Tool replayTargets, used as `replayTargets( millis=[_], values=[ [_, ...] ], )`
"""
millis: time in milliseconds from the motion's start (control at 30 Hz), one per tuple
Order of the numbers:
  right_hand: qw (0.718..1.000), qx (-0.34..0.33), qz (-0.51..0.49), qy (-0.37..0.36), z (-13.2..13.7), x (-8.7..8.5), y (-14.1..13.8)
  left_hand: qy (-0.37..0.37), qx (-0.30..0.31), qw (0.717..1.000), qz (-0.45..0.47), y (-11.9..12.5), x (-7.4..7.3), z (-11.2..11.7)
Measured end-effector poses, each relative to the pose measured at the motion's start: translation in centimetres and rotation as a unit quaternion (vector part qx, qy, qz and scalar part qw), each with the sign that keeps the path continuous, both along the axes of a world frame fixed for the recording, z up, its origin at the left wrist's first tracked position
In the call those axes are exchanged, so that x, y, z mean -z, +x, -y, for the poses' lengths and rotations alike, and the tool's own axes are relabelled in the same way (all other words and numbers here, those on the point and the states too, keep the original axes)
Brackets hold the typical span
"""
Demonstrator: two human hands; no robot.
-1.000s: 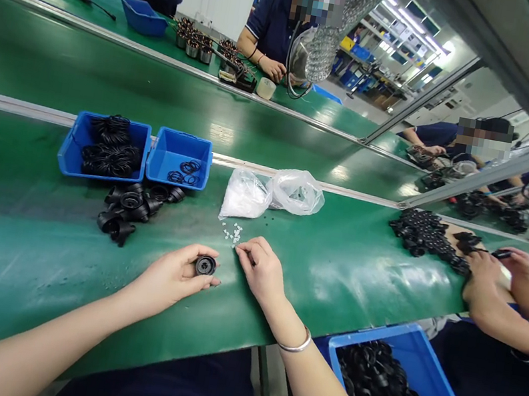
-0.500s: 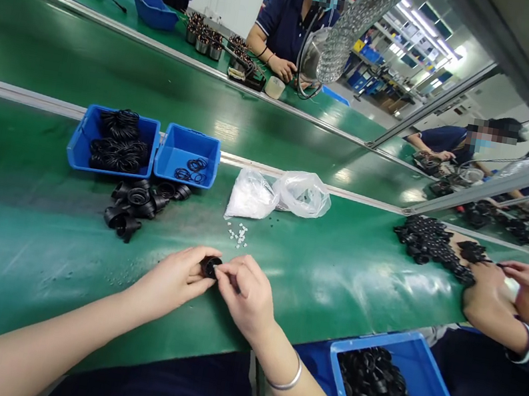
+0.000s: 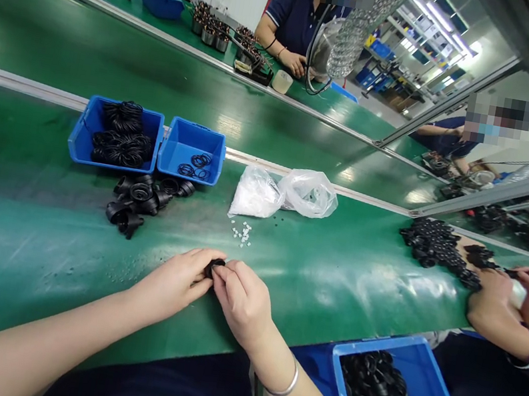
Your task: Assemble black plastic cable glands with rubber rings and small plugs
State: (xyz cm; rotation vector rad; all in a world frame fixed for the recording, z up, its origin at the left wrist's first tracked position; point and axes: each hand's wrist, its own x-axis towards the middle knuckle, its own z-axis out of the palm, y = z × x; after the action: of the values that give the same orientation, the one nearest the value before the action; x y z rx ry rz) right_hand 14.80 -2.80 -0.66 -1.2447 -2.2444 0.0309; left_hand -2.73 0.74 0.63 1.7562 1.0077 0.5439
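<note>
My left hand [image 3: 175, 282] is closed round a small round black plastic part [image 3: 213, 266] just above the green bench [image 3: 25, 232]. My right hand [image 3: 240, 299] meets it there, its fingertips pinched against the top of the same part. What the pinch holds, if anything, is too small to see. A scatter of tiny white pieces [image 3: 241, 233] lies a little beyond my hands. A pile of black fittings [image 3: 139, 201] sits to the front left.
Two blue bins stand behind: one [image 3: 82, 137] with black rings, one [image 3: 182, 148] with a few O-rings. Two clear plastic bags [image 3: 285, 195] lie mid-bench. A blue crate [image 3: 360, 356] of black parts is below right. A co-worker's hands [image 3: 505, 302] work by another black pile [image 3: 433, 246].
My right hand left the white pieces and came back to the black part in my left hand. Both hands now press together on it, slightly nearer me.
</note>
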Motion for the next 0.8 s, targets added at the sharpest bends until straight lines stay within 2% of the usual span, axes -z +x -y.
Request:
replayTargets(
  millis=[167,267,333,400,467,533,633,800],
  values=[
    [0.998,-0.008,-0.010,-0.067,-0.2,-0.7,0.1,-0.027,-0.016,0.999,0.031,0.0,0.0,0.0],
    [0.992,-0.035,-0.072,-0.097,-1.6,-1.2,2.0,-0.087,-0.024,0.994,0.069,0.2,0.2,0.1],
    [0.988,0.044,-0.117,-0.089,-3.3,-1.1,4.4,-0.143,-0.020,0.984,0.102,0.4,0.3,0.2],
    [0.974,0.180,-0.118,-0.071,-5.3,-0.7,7.1,-0.181,-0.016,0.977,0.115,0.4,0.4,0.2],
    [0.965,0.237,-0.090,-0.068,-7.2,0.0,9.4,-0.197,-0.014,0.974,0.113,0.5,0.5,0.1],
    [0.965,0.244,-0.070,-0.071,-8.7,0.5,10.6,-0.203,-0.016,0.972,0.114,0.4,0.5,-0.1],
    [0.968,0.235,-0.054,-0.071,-9.6,0.8,10.6,-0.213,-0.021,0.970,0.118,0.4,0.6,-0.2],
    [0.969,0.231,-0.042,-0.072,-9.1,0.6,9.8,-0.232,-0.024,0.964,0.129,0.4,0.5,-0.3]
  ],
)
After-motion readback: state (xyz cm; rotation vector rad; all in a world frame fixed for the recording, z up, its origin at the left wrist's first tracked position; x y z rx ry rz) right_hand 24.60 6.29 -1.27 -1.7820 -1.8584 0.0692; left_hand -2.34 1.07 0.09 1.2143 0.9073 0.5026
